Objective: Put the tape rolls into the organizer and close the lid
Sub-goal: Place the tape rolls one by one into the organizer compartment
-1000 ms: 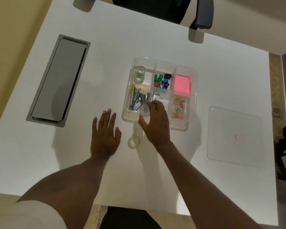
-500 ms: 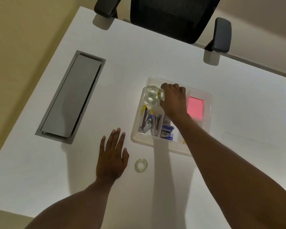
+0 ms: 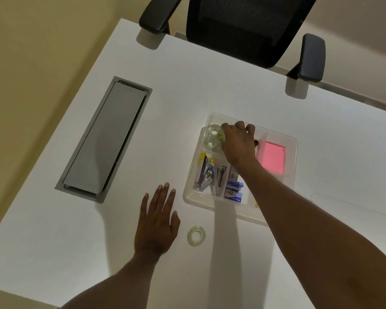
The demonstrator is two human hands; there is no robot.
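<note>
— While the right hand (image 3: 237, 144) reaches into the clear organizer (image 3: 293, 152), where are the tape rolls?
— One tape roll (image 3: 196, 235) lies flat on the white table (image 3: 76, 230), just beside the left hand (image 3: 157, 221) and apart from it. Two more (image 3: 212, 137) sit in the organizer's far-left compartment, touching the right fingertips (image 3: 225, 127).
— And the hands?
— Left is flat on the table, fingers spread, holding nothing. Right is curled, knuckles up, at those rolls; whether it pinches one I cannot tell.
— Anything unclear?
— The arm covers the middle compartments. The transparent lid (image 3: 343, 202) at right is barely visible.
</note>
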